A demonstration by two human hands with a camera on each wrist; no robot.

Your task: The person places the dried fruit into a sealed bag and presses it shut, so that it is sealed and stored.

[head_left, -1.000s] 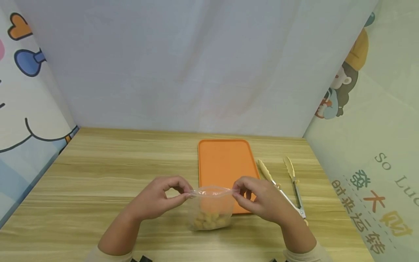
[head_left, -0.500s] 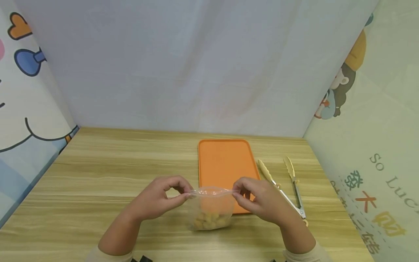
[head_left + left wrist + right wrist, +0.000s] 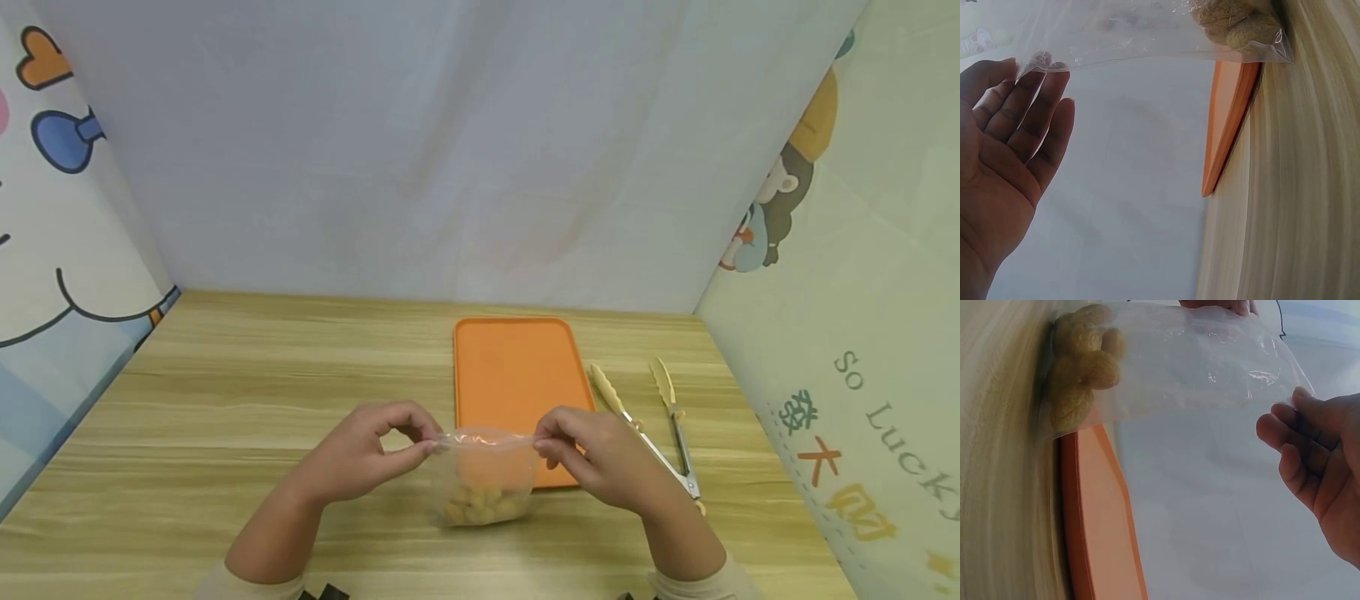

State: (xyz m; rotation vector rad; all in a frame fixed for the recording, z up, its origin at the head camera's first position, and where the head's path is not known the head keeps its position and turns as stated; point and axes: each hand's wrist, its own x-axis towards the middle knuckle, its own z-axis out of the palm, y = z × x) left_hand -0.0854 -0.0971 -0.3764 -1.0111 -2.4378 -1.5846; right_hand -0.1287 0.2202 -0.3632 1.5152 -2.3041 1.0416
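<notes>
A clear zip bag (image 3: pixel 483 479) stands upright near the front of the table, its mouth raised. Several tan, rough-shelled peanuts (image 3: pixel 1082 369) lie in its bottom. My left hand (image 3: pixel 367 454) pinches the left top corner of the bag between thumb and fingertips. At the opposite top corner, my right hand (image 3: pixel 596 454) pinches the rim with thumb and index finger. In the right wrist view, that hand's other fingers (image 3: pixel 1294 465) are curled loosely below the bag. The bag's top edge is stretched between both hands.
Behind the bag, an orange tray (image 3: pixel 517 367) lies flat on the wooden table (image 3: pixel 300 358). Tongs (image 3: pixel 678 442) with cream tips lie spread to the tray's right. A pale cloth (image 3: pixel 450 167) hangs at the table's back edge, with printed cloths at both sides.
Both hands keep their pinch on the bag's corners. The right fingers shift very slightly along the rim. The printed cloth at the right appears to shift.
</notes>
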